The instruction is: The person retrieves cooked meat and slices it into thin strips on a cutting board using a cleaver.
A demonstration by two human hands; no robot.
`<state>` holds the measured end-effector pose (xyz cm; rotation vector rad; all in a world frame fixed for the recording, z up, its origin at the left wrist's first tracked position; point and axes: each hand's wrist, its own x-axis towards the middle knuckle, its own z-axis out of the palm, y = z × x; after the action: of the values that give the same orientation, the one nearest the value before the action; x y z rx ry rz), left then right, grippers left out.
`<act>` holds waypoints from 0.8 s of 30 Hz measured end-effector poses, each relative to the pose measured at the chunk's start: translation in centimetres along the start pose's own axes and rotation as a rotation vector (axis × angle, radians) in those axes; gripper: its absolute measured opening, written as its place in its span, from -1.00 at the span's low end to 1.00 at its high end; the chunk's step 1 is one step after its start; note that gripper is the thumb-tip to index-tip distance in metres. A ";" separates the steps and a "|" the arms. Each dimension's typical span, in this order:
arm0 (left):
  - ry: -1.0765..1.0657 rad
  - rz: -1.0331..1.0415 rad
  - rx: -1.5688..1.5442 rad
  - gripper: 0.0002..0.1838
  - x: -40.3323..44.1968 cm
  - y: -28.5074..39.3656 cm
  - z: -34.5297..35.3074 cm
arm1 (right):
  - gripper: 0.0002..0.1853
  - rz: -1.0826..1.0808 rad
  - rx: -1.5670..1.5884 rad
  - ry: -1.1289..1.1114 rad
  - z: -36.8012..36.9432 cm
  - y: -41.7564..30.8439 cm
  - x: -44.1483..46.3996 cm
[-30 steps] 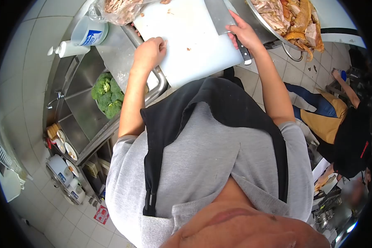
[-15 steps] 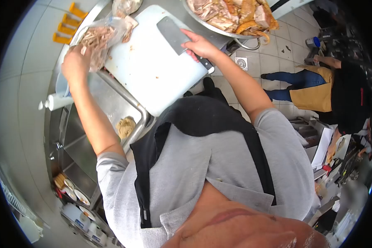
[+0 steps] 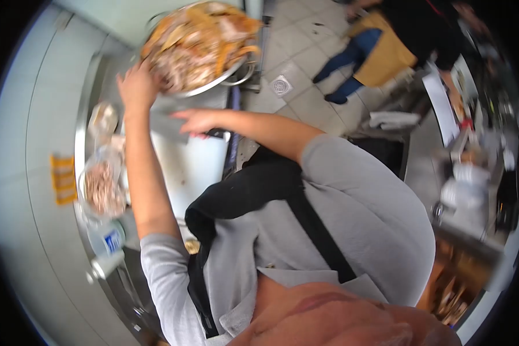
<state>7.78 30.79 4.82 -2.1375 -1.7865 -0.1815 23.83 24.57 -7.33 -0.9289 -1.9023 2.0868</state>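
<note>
"While you look past the cutting board [image 3: 200, 164], what lies farthest left of it?"

"Yellow hooks [image 3: 63, 179] on the wall. Closer, beside the board's left edge, shredded meat [image 3: 104, 193] in clear plastic; toward the board's near end, a tub [image 3: 100, 232] and a white bottle [image 3: 106, 264]."

"Any writing?"

"The tub's blue-and-white label [image 3: 113, 241] carries some, too blurred to read."

"And the left grip [image 3: 137, 86]?"

"Past the board's far end, at the edge of the meat pieces [image 3: 199, 52], some orange-skinned. It's blurred, so I can't tell whether it has closed on any. They're heaped in a metal pan [image 3: 213, 85] on the tabletop [image 3: 205, 101], beyond the board."

"The right grip [image 3: 199, 121]?"

"Over the board's far end, clenched around the dark handle of a knife [image 3: 216, 133], one finger extended."

"Farther right?"

"A floor drain [image 3: 281, 85], then, well apart from the board, a co-worker [image 3: 386, 49] in a tan apron."
</note>
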 end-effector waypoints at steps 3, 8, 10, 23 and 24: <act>-0.229 -0.018 0.143 -0.55 1.7 0.8 1.1 | -0.17 -0.022 0.031 0.022 0.0 -1.0 -1.1; -0.305 -0.047 0.107 -0.55 2.9 1.6 0.7 | -0.14 -0.050 -0.018 0.023 -0.3 -1.5 -1.7; -0.356 -0.107 0.055 -0.55 3.0 2.0 0.1 | -0.13 -0.048 -0.036 0.022 -0.2 -1.5 -1.5; -0.015 -0.186 -0.531 -0.71 -5.7 -1.5 -5.4 | -0.14 -0.010 0.072 -0.043 0.0 -1.8 -1.7; -0.011 -0.197 -0.534 -0.71 -7.6 -2.4 -5.9 | -0.14 0.000 0.066 -0.012 0.0 -1.6 -1.6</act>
<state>4.71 22.02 8.36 -2.2866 -2.1364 -0.7755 24.67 24.05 -5.29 -0.9042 -1.8272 2.1450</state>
